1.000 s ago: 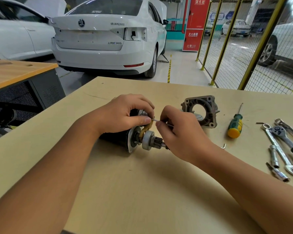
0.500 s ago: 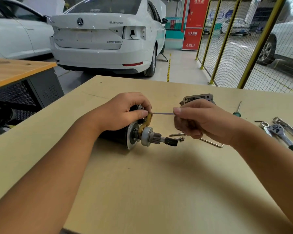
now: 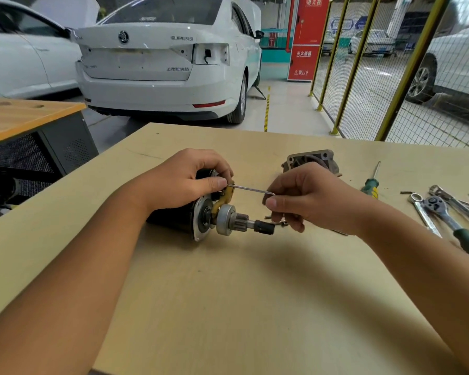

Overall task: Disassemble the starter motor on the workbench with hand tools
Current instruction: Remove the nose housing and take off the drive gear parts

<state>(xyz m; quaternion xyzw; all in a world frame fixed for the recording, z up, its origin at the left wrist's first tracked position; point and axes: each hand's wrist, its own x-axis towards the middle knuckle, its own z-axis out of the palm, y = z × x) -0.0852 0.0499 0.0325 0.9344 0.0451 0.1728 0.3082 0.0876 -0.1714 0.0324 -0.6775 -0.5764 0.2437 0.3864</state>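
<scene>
While left hand grips starter motor, right hand pinches thin pin, car seemingly badged SUPERB.

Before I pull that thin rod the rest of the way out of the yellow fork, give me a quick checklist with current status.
1. Motor steadied: left hand grips the starter motor on the workbench. Ok.
2. Rod held: right hand pinches the bent end of the thin rod. Ok.
3. Rod free of the yellow fork: its far end meets the fork beside the left thumb; whether it is still engaged, cannot tell.
4. Pull path: bare bench to the right up to the end housing. Ok.
5. Pinion shaft unobstructed: small loose parts lie under the right hand. Cannot tell.
</scene>
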